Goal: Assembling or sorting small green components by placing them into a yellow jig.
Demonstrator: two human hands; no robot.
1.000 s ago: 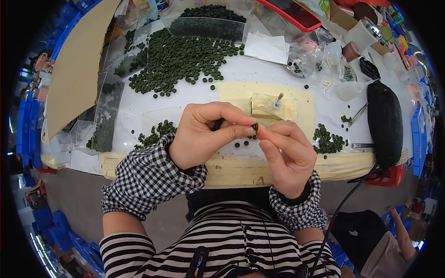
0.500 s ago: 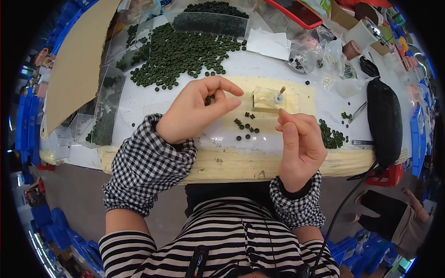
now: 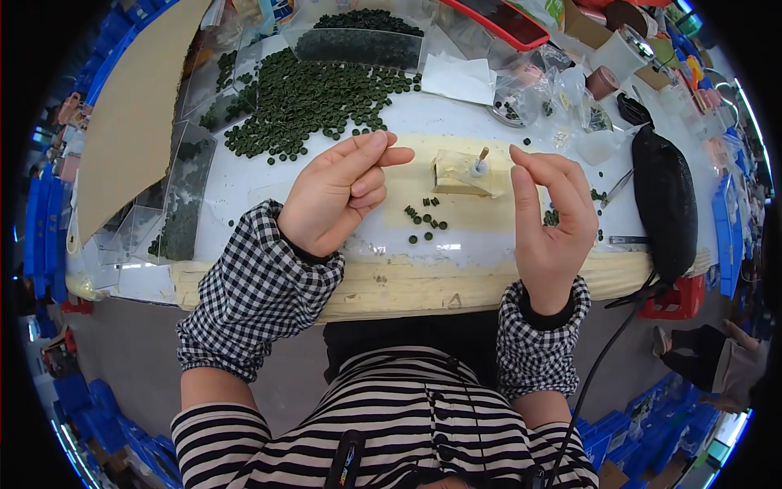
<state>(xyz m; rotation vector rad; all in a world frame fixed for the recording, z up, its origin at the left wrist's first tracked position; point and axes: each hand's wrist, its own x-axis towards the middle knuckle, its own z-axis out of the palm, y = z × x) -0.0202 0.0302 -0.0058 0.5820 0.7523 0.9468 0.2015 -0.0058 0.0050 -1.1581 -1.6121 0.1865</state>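
My left hand hovers over the table left of a small tape-wrapped block. Its thumb and fingers are pressed together and the other fingers curl in; anything between the tips cannot be made out. From the block's top rises a short brass-coloured pin with a pale collar at its foot. To the right of the block my right hand is raised, thumb and forefinger apart with nothing visible between them. Several small dark green grooved discs lie in front of the block, some on edge. More discs are partly hidden behind my right hand.
A wide heap of green discs covers the back left, beside clear trays. White paper, a red-cased phone and plastic bags lie behind. Tweezers and a black pouch are at right. Cardboard stands left.
My left fingers have closed together from a spread pose. My right hand has moved right, away from the block's front corner, and its thumb and forefinger have parted. The view has shifted slightly.
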